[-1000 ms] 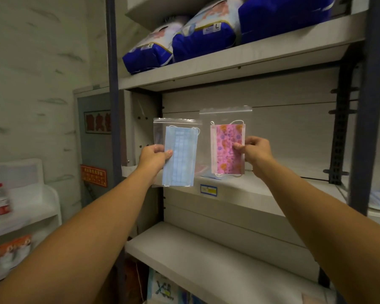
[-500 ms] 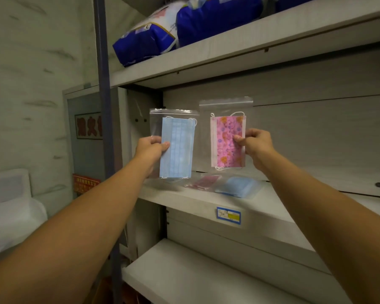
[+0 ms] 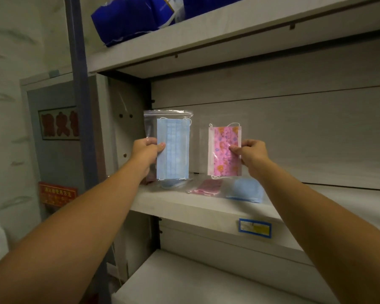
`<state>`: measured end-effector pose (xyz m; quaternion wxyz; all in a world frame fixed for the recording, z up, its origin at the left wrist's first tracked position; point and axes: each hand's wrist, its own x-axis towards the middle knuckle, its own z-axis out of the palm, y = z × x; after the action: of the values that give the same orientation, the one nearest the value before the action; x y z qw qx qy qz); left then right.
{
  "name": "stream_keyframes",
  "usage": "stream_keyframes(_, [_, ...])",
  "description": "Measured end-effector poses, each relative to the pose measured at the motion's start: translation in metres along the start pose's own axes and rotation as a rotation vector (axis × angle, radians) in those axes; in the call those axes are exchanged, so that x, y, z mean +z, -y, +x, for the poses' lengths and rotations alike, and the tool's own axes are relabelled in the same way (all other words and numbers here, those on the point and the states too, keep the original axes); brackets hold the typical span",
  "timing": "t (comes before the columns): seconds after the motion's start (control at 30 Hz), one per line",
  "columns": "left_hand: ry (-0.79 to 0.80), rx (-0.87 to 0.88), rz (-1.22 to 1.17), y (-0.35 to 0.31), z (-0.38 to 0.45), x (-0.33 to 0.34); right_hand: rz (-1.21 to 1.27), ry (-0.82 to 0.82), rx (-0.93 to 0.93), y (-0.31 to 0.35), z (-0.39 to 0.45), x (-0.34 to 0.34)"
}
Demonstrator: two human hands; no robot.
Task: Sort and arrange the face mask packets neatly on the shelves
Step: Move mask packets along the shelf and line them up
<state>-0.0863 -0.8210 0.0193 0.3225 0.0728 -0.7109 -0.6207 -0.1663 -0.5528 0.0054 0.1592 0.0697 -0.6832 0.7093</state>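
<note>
My left hand (image 3: 145, 149) pinches the left edge of a clear zip packet with a blue face mask (image 3: 173, 150), held upright. My right hand (image 3: 251, 151) pinches the right edge of a clear packet with a pink flowered mask (image 3: 223, 150), also upright. Both hang just above the left end of the middle shelf (image 3: 206, 207). On that shelf lie more packets: a pink one (image 3: 208, 186), a blue one (image 3: 246, 189) to its right, and another blue one (image 3: 170, 184) partly hidden behind the held blue packet.
A blue upright post (image 3: 79, 106) stands left of the shelf. Blue bagged goods (image 3: 130, 16) lie on the upper shelf. A lower shelf (image 3: 184, 281) sits below. A blue-bordered price label (image 3: 255, 228) is stuck on the middle shelf's front edge. Red signs hang on the left wall panel.
I have come closer to the shelf and both packets have moved forward over its left end. The packets lying on the shelf have come into full view.
</note>
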Motion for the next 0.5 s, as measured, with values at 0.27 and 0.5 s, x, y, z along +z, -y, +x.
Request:
stream_keyframes(0.27, [0.065, -0.018, -0.124, 0.015, 0.05, -0.003, -0.119, -0.019, 0.11, -0.023, 0.005, 0.037])
stream_keyframes(0.5, [0.102, -0.047, -0.157, 0.035, 0.067, -0.008, -0.458, 0.002, 0.174, -0.046, 0.005, 0.061])
